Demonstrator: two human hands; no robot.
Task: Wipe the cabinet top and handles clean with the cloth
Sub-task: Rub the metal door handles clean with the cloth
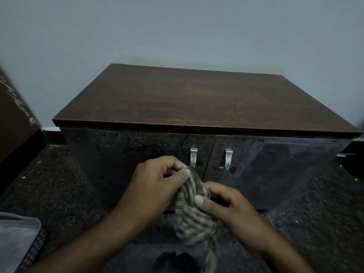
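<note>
A low cabinet stands against the wall, with a brown wooden top (197, 101) and two dark glossy doors. Each door carries a small metal handle: the left handle (193, 157) and the right handle (228, 158). A striped grey-green cloth (194, 211) hangs bunched in front of the doors, below the handles. My left hand (157, 184) pinches the cloth's upper edge just below the left handle. My right hand (222, 201) grips the cloth lower down, thumb on top. The cloth's lower end trails out of sight towards me.
A pale blue-grey wall (177, 30) rises behind the cabinet. The floor (59, 184) is dark and speckled. A brown panel (13, 115) stands at the left edge. Grey fabric (15, 237) lies at the lower left.
</note>
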